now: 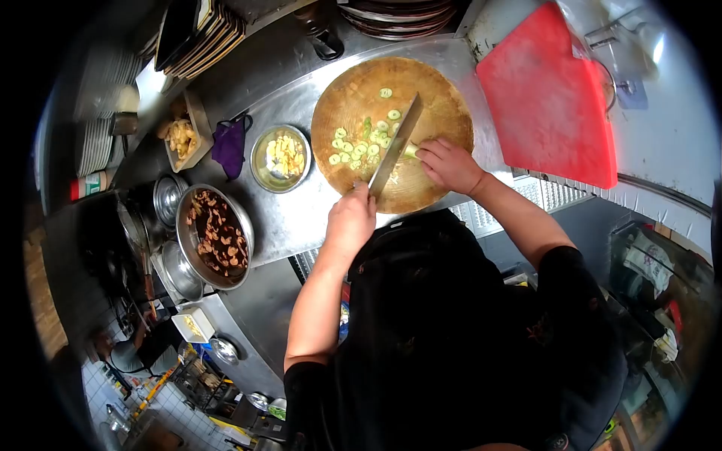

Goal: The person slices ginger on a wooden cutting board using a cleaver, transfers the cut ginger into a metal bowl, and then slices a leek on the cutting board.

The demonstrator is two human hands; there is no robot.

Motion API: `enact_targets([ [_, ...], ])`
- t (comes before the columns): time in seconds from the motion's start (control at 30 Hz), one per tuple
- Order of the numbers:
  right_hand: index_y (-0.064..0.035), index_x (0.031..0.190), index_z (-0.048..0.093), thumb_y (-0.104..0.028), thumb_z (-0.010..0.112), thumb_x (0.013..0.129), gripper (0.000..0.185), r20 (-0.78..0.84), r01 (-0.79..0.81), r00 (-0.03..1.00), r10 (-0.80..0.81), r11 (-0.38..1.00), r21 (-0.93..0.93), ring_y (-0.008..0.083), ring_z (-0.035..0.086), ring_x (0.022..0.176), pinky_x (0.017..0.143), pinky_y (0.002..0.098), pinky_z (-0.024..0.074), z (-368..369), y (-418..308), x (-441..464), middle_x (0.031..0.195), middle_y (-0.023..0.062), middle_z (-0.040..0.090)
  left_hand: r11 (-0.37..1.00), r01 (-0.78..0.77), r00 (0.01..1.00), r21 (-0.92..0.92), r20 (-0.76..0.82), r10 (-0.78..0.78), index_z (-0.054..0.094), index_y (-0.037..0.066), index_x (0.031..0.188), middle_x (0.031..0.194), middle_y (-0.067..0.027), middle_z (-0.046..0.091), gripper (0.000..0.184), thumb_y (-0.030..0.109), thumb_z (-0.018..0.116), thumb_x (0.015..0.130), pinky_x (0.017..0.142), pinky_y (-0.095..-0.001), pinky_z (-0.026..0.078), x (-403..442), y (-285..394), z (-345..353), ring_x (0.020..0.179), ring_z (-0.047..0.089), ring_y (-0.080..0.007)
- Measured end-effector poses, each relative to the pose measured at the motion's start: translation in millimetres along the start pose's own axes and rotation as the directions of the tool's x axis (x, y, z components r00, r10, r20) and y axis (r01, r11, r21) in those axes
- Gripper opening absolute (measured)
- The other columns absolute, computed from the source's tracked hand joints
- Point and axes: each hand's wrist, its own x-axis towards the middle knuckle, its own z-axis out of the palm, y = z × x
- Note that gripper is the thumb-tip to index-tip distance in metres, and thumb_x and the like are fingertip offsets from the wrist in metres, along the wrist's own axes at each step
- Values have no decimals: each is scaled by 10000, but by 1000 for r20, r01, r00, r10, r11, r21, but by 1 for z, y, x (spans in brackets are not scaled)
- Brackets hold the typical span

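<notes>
My left hand is closed around the handle of a long kitchen knife, whose blade lies slantwise over a round wooden chopping board. My right hand rests on the board to the right of the blade. Its fingertips pinch a pale green piece of vegetable, mostly covered by the fingers. Thin round slices of the same pale green vegetable are scattered left of the blade, and one slice lies apart near the far side.
Left of the board stand a metal bowl of yellow pieces, a purple cloth and a large basin of brown pieces in dark liquid. Red cutting boards lean at the right. Another person is at lower left.
</notes>
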Motion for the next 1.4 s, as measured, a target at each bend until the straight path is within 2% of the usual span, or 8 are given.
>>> enact_targets([
  [0.2, -95, 1311, 662, -132, 669, 913, 399, 114, -135, 983, 142, 989, -64, 325, 666, 1022, 858, 443, 576, -17, -6, -13, 1166, 122, 675, 998, 40, 998, 39, 39, -42, 632, 18, 1009, 905, -258, 727, 138, 129, 691, 953, 793, -561, 574, 10, -30, -23, 875, 713, -470],
  [0.37, -96, 1345, 655, -107, 617, 945, 403, 114, -269, 955, 274, 961, -56, 338, 670, 1053, 861, 442, 573, -12, 3, 0, 1170, 137, 683, 995, 80, 995, 52, -59, -77, 660, -12, 1045, 923, -269, 733, 162, 119, 683, 952, 803, -544, 578, 16, -38, -28, 873, 719, -460],
  [0.57, -93, 1276, 686, -76, 601, 914, 372, 88, -129, 987, 135, 989, -70, 327, 670, 1050, 861, 428, 571, -7, 13, 41, 1143, 114, 685, 995, 10, 991, 102, -137, 4, 643, -20, 1033, 961, -268, 731, 139, 99, 665, 964, 792, -537, 587, 19, -34, -17, 872, 720, -463],
  [0.6, -89, 1251, 690, -73, 601, 909, 354, 104, -127, 986, 134, 990, -65, 325, 669, 1052, 860, 428, 570, -5, 13, 45, 1136, 116, 683, 993, 22, 991, 117, -133, -6, 643, 3, 1243, 988, -262, 729, 296, 60, 647, 952, 754, -536, 600, 16, -26, -19, 832, 728, -454],
  [0.73, -76, 1158, 703, -67, 602, 894, 283, 159, -115, 979, 128, 989, -88, 333, 674, 1045, 860, 432, 570, -14, 10, 65, 1095, 132, 680, 976, -71, 987, 207, -124, 99, 384, 188, 1661, 906, -226, 695, 753, 27, 614, 962, 692, -534, 595, 2, -6, -24, 701, 707, -432],
  [0.87, -62, 1110, 704, -74, 596, 903, 234, 295, -83, 950, 105, 993, -85, 369, 701, 996, 865, 467, 575, -20, 17, 80, 1030, 177, 687, 943, -106, 993, 314, -9, 115, 343, 260, 1685, 930, -242, 683, 931, -45, 611, 848, 648, -497, 625, -15, 13, -29, 702, 735, -384],
  [0.97, -56, 1130, 707, -74, 584, 922, 242, 406, -112, 903, 140, 989, -92, 396, 721, 971, 881, 502, 577, -16, 23, 90, 1007, 208, 696, 933, -126, 989, 338, -35, 146, 365, 264, 1677, 807, -181, 622, 909, -53, 612, 862, 621, -509, 594, -18, 10, -18, 639, 696, -380],
  [1.4, -79, 1238, 697, -63, 530, 964, 322, 475, -148, 867, 148, 988, -37, 404, 724, 1014, 904, 493, 580, -24, 23, 101, 1082, 214, 716, 956, -60, 996, 286, 85, 37, 296, 243, 1703, 923, -274, 677, 972, -88, 575, 833, 657, -508, 618, 4, 7, -5, 730, 733, -417],
])
